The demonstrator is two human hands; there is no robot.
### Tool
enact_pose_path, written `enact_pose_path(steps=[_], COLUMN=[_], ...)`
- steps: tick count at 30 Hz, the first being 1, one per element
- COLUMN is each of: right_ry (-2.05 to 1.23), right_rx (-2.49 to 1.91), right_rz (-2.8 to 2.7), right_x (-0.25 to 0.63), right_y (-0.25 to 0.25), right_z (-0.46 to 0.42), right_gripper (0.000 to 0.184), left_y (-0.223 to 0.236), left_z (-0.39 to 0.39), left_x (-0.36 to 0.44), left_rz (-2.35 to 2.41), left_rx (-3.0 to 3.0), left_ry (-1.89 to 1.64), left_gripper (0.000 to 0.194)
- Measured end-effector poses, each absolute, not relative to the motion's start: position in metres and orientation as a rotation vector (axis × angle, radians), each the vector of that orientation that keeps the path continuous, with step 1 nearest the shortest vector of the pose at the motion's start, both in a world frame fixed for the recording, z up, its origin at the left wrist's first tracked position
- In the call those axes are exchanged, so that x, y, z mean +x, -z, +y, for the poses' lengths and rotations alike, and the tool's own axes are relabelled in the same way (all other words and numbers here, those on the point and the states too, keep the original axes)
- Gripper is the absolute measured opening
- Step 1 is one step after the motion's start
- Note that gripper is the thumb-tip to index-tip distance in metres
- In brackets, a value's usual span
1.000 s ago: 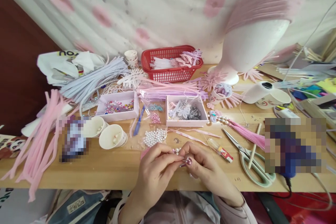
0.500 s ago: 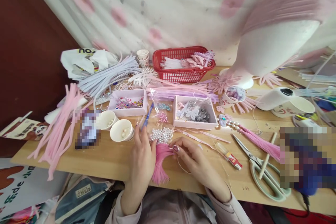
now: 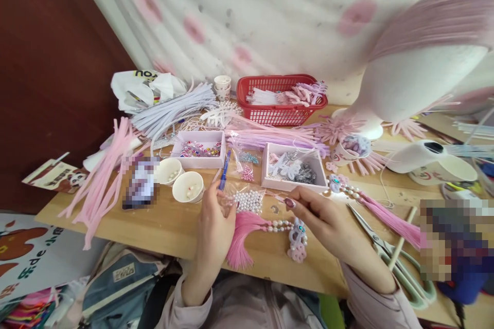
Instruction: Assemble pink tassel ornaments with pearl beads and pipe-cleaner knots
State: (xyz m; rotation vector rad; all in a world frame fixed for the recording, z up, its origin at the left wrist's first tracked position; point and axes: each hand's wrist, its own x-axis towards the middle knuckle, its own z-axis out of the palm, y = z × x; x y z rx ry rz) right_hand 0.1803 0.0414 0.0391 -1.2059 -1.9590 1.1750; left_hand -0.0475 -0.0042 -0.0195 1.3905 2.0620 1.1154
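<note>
Below a floral curtain (image 3: 239,15), a cluttered wooden table (image 3: 170,231); left hand (image 3: 217,218) loosely curled by pearls (image 3: 249,200), right hand (image 3: 322,216) pinching thin ribbon (image 3: 275,195).

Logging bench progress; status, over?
Left hand at pearl bag; right hand near flower charm; pink tassel between hands; scissors off to right.

The basket (image 3: 281,115) lies behind two boxes (image 3: 198,150), with the scissors (image 3: 389,257) right of them
</note>
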Motion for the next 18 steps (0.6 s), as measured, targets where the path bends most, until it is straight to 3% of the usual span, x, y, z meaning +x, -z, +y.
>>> enact_pose_path(steps=[6, 12, 18], right_ry=[-1.284, -1.164, -1.136], right_rx=[-1.217, -1.257, -1.305], right_rz=[-1.946, -1.909, -1.928], right_x=[0.152, 0.129, 0.130], right_y=[-0.010, 0.016, 0.015], right_z=[0.023, 0.022, 0.021], right_gripper=[0.021, 0.019, 0.019], left_y=[0.014, 0.019, 0.021], left_z=[-0.006, -0.005, -0.004], left_x=[-0.055, -0.063, -0.073], left_rz=[1.910, 1.540, 1.493], left_rx=[1.208, 1.128, 1.206], left_ry=[-1.113, -0.974, -0.875], left_gripper=[0.018, 0.022, 0.020])
